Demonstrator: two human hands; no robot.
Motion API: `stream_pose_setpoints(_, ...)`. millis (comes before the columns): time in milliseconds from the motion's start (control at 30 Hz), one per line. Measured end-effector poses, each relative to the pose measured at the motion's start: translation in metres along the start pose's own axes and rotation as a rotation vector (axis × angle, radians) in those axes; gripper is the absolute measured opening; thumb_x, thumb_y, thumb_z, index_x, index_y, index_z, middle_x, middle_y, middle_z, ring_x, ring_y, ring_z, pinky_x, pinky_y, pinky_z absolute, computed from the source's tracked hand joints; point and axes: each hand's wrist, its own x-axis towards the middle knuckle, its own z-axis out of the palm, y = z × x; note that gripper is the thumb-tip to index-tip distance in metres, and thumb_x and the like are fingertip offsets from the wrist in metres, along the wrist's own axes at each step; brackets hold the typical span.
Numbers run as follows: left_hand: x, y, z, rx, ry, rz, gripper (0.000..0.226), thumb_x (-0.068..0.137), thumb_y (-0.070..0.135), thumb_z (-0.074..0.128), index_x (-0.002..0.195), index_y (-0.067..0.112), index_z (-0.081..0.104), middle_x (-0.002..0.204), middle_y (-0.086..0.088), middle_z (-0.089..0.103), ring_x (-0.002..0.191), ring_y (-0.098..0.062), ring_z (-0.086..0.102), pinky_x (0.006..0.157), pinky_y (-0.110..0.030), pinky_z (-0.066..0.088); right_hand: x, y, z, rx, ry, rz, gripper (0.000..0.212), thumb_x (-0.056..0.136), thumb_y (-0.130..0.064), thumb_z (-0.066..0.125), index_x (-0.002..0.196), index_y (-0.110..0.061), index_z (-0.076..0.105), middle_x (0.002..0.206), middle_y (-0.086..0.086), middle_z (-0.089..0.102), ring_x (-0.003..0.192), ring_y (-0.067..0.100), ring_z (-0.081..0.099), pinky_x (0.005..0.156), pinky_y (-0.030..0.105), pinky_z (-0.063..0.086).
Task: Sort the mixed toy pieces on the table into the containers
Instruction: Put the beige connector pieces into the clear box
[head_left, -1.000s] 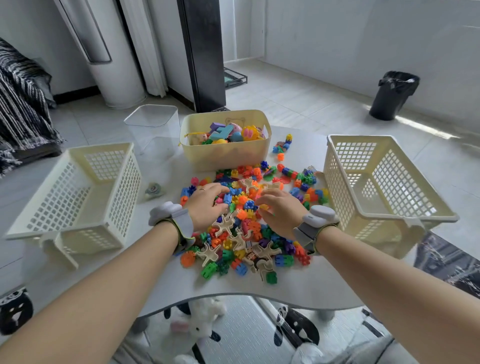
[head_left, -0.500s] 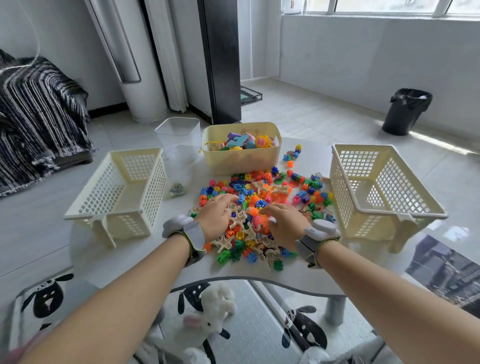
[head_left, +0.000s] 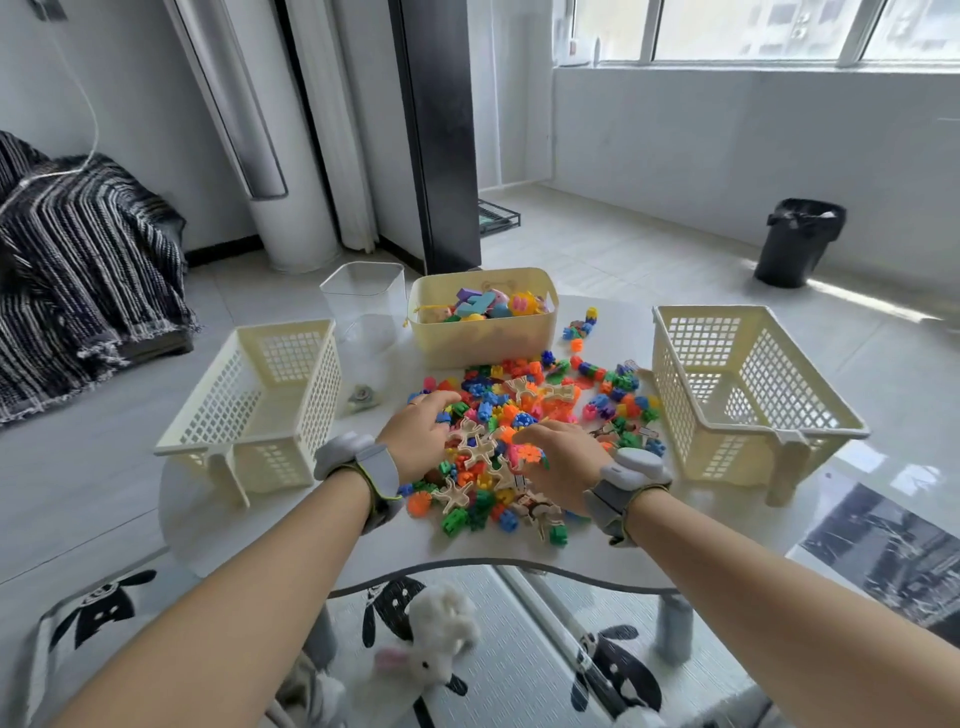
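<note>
- Reaching in palm-down with left hand (head_left: 415, 441), fingers relaxed and spread, resting on toy pieces (head_left: 524, 387).
- Pressing right hand (head_left: 563, 462) onto the heap's near side, fingers curled down; cannot tell whether gripping anything.
- Heaped on table (head_left: 291, 525) beneath and between both hands, flanked by left basket (head_left: 283, 328) and right basket (head_left: 709, 312).
</note>
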Motion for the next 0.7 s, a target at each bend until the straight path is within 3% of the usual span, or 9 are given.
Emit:
stream_pose_setpoints(133,-0.002,-0.009,0.002,0.017,-0.025,0.003,0.045,0.096,0.01,0.038,0.139,0.021,0.038,0.144,-0.009,0.039,0.131,-0.025,0.039,0.103,-0.033,0.036,0.003,-0.006,0.002,-0.003,-0.004,0.012,0.04,0.093,-0.016,0.046,0.13,-0.031,0.051,0.135,-0.003,0.05,0.123,0.02,0.046,0.095,0.032,0.044)
stream_pose_setpoints(300,-0.005,-0.016,0.018,0.024,-0.022,0.034,0.043,0.093,0.01,0.045,0.134,0.022,0.045,0.133,-0.008,0.048,0.12,-0.024,0.047,0.099,-0.035,0.04,0.006,-0.009,0.01,-0.023,-0.015,0.046,0.042,0.093,-0.011,0.041,0.129,-0.032,0.051,0.133,-0.003,0.052,0.122,0.021,0.046,0.095,0.033,0.045)
stream_pose_setpoints(467,0.003,-0.021,0.035,0.041,-0.057,0.04,0.045,0.092,0.018,0.051,0.136,0.024,0.043,0.135,-0.005,0.046,0.123,-0.024,0.044,0.099,-0.034,0.039,0.009,-0.003,0.015,-0.144,-0.009,-0.013,0.04,0.094,-0.033,0.046,0.134,-0.03,0.046,0.13,-0.001,0.05,0.119,0.023,0.042,0.097,0.033,0.038)
stream_pose_setpoints(700,0.019,-0.015,0.051,0.076,-0.014,0.016,0.046,0.093,0.023,0.052,0.138,0.023,0.042,0.142,-0.003,0.043,0.13,-0.024,0.036,0.104,-0.031,0.029,0.034,0.006,0.024,-0.187,-0.092,-0.059,0.043,0.09,-0.037,0.049,0.133,-0.032,0.048,0.133,-0.005,0.051,0.122,0.022,0.042,0.097,0.032,0.04)
